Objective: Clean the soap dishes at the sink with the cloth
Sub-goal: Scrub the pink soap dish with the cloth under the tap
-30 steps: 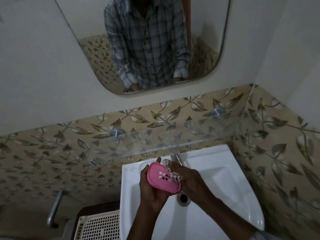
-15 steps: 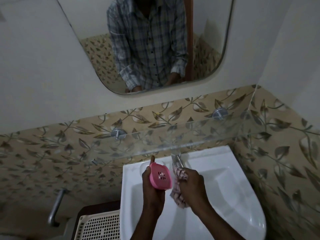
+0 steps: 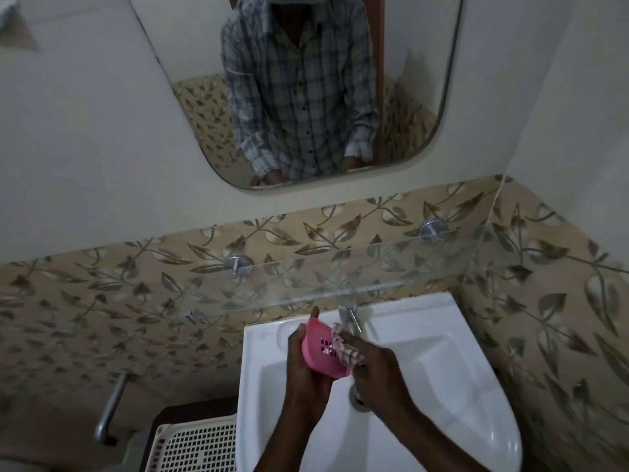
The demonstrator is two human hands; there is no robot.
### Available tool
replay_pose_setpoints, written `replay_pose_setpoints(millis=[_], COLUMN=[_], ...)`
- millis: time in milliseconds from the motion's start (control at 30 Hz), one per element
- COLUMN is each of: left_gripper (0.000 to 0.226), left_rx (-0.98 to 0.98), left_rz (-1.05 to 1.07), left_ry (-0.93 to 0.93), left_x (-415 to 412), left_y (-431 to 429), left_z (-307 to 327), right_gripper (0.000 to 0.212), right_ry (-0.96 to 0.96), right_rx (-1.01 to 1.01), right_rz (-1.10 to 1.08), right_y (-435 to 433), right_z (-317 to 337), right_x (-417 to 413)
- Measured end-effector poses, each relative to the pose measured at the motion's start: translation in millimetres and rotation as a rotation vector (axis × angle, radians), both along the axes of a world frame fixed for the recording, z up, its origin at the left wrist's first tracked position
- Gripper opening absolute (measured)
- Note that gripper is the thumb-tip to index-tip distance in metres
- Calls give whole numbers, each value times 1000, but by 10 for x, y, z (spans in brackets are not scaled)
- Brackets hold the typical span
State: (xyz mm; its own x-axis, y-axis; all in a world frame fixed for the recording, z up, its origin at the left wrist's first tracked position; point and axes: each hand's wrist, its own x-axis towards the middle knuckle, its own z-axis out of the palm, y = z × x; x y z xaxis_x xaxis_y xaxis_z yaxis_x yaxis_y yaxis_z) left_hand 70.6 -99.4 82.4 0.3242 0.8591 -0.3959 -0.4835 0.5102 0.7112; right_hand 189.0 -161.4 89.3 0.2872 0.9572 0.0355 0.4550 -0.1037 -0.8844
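A pink soap dish (image 3: 320, 352) with small drain slots is held over the white sink (image 3: 439, 379). My left hand (image 3: 306, 373) grips it from the left and below, thumb up behind its rim. My right hand (image 3: 377, 369) holds a pink-and-white checked cloth (image 3: 345, 345) bunched in its fingers and presses it against the dish's slotted face. Both hands hover above the basin, just in front of the chrome tap (image 3: 350, 316).
A glass shelf (image 3: 374, 284) on two metal brackets juts out over the sink's back edge. A mirror (image 3: 306, 86) hangs above. A white slotted basket (image 3: 197, 447) and a metal handle (image 3: 110, 408) are at lower left. Tiled walls close in on the right.
The dish has turned so its slotted face shows more, and my right hand has brought the cloth back up onto it from beside it.
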Motion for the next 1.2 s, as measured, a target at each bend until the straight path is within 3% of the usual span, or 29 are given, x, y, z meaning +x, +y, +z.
replay_pose_setpoints(millis=[100, 200, 300, 433, 533, 600, 667, 700, 767, 867, 933, 1000, 1067, 1133, 1200], left_gripper=[57, 47, 43, 76, 106, 122, 132, 133, 120, 90, 107, 118, 92, 66, 53], left_rx=[38, 39, 28, 208, 397, 492, 563, 594, 657, 553, 258, -54, -138, -92, -36], left_rz=[27, -3, -114, -31, -41, -111, -207, -260, -329, -175, -51, -98, -250, -262, -210], left_ry=[209, 323, 470, 860, 1005, 1126, 1292, 1363, 1429, 1297, 927, 520, 270, 205, 246], left_x=[51, 2, 41, 172, 285, 368, 448, 487, 564, 522, 335, 133, -6, -55, -36], left_y=[25, 31, -76, -125, -163, -229, -316, -353, -386, -337, -319, -380, -490, -573, -576], left_z=[-18, 25, 161, 330, 448, 474, 439, 401, 376, 370, 353, 289, 178, 105, 54], right_gripper=[45, 47, 24, 5, 13, 24, 52, 68, 75, 43, 31, 24, 18, 14, 23], right_ry=[275, 220, 173, 132, 100, 519, 1031, 1191, 1261, 1091, 989, 980, 937, 860, 621], right_rx=[-173, -99, -199, -255, -306, -331, -353, -352, -351, -295, -264, -274, -283, -241, -186], right_rz=[0, -162, -238, -215, -296, -243, -112, -51, -9, -109, -191, -189, -170, -146, -121], right_y=[-75, -124, -176, -140, -85, -42, -46, -50, -44, 6, 16, 2, -26, -46, -41], right_z=[63, 172, 193, 233, 259, 260, 289, 283, 268, 208, 169, 142, 121, 77, 58], right_x=[-95, 124, 300, 420, 436, 425, 430, 454, 491, 505, 528, 515, 486, 419, 346])
